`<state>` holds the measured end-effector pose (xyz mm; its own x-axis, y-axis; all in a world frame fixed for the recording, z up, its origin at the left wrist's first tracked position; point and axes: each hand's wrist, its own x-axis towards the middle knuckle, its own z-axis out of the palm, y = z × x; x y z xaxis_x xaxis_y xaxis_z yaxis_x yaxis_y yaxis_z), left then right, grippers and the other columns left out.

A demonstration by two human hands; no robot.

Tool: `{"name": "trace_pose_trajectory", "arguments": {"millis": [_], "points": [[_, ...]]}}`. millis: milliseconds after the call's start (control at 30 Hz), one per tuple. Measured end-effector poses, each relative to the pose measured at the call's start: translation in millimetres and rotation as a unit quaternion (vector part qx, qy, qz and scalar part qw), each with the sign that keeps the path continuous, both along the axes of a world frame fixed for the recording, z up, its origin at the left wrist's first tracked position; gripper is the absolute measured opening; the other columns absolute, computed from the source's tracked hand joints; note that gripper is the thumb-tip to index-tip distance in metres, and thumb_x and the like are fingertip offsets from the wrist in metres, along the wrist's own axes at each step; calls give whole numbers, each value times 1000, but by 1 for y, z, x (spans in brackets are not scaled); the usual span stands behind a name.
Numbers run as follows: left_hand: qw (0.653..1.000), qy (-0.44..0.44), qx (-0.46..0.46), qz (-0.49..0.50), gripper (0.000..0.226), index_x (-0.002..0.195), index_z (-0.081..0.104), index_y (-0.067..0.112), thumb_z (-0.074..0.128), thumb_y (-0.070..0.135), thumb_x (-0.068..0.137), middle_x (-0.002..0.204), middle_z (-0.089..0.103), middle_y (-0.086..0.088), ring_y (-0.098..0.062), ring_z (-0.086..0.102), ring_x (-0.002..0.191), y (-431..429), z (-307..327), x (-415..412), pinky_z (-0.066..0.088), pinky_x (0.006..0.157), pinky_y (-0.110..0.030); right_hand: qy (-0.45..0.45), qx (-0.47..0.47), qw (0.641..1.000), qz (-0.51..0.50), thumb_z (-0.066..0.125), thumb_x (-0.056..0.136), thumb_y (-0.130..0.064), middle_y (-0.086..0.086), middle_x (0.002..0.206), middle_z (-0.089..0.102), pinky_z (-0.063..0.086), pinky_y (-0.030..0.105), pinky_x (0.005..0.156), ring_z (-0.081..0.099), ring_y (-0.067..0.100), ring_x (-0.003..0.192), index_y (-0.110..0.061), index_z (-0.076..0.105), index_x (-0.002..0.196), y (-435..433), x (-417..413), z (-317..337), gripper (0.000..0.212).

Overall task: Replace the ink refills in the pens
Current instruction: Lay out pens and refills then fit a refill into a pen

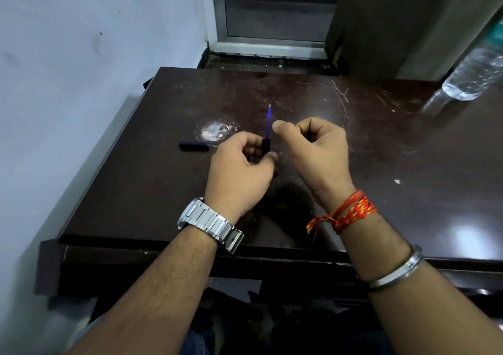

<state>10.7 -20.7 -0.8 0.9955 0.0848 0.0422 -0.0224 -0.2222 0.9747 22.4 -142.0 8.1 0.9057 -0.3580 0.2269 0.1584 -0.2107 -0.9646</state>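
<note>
**Refill half out of the barrel, held over the table**

While the left hand (239,169) pinches the dark pen barrel (266,148) between thumb and curled fingers, the blue refill (268,120) stands up out of the barrel's open end, its pale tip pointing away from the person. Just right of the refill, the right hand (315,148) is closed into a loose fist, thumb tip pressed against the bent forefinger right beside the blue shaft; whether it actually grips the refill or only rests next to it cannot be told, since the thumb covers the contact. Left of the refill, and apart from both hands, a short dark pen piece (193,146), probably the cap, lies flat on the brown table (408,164). Far right of the refill, at the table's back edge, a clear plastic bottle (473,74) stands.

By my judgement the refill is either coming out or going in. The risks come from how thin it is: a sideways push from the right thumb could bend or kink it, and a crooked entry could jam it in the barrel. A slack pinch on the smooth barrel could let it slip and drop. The loose piece, being round, may roll off the table's left edge if knocked.
</note>
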Motion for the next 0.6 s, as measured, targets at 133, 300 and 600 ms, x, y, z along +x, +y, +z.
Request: {"name": "trace_pose_trajectory", "arguments": {"millis": [133, 300, 600], "points": [[999, 1, -28, 43, 11, 79, 65, 20, 66, 25, 69, 66, 69, 1, -24, 69, 51, 3, 1, 5, 59, 47, -40, 10, -39, 999, -22, 74, 76, -35, -15, 40, 43, 35, 15, 47, 38, -1, 42, -19, 49, 49, 1, 0, -3, 40], [992, -6, 50, 118, 18, 74, 62, 23, 56, 38, 66, 62, 64, -1, -26, 59, 55, 26, 4, 20, 54, 55, -50, 32, -130, 991, -22, 72, 77, -34, -10, 48, 54, 38, 8, 48, 50, 1, 46, -15, 59, 59, 3, -2, -9, 29], [961, 56, 244, 117, 11, 64, 68, 19, 72, 26, 72, 60, 64, 6, -4, 56, 56, 43, 0, 21, 32, 43, -16, 70, -199, 977, 3, 73, 79, -35, -10, 54, 60, 41, 8, 51, 54, 1, 51, -20, 62, 63, 5, 0, -20, 25]]}}
